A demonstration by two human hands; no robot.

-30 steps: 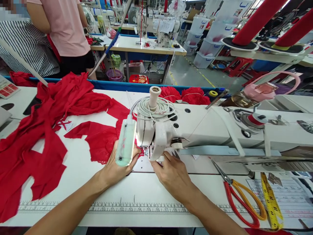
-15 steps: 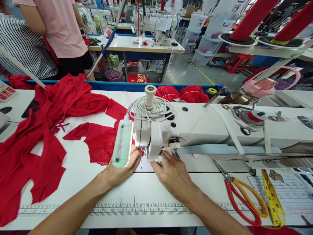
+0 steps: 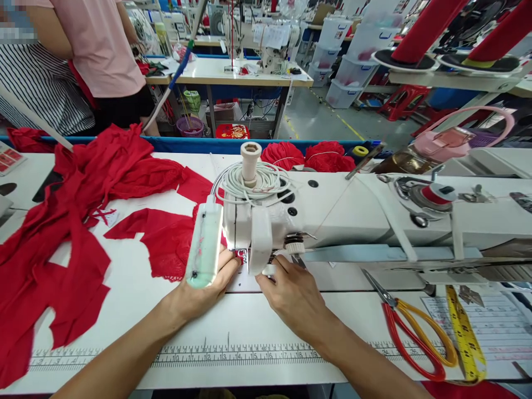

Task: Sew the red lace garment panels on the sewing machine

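Head view, from the front edge of the desk [image 3: 257, 318]: scissors [image 3: 393, 303] lie beside the right forearm, handles towards the edge, so a backward sweep of that elbow could knock them. The right hand [image 3: 293, 288] has its fingers curled in against the sewing machine [image 3: 332, 199], just right of the needle area; whether they grip anything there is hidden. The left hand [image 3: 205, 285] reaches in from the other side, fingers extended and close together beside the presser foot [image 3: 247, 258]; the lamp [image 3: 205, 244] covers part of them, so I cannot tell if they pinch or only press. A sliver of red cloth [image 3: 240, 254] shows between those fingertips and the foot. With both hands this close, a slip could put a fingertip under the needle. Farther left, a lace-edged red piece [image 3: 170, 238] lies near a tangled red heap [image 3: 95, 183]; a snag between them could pull the seam crooked.
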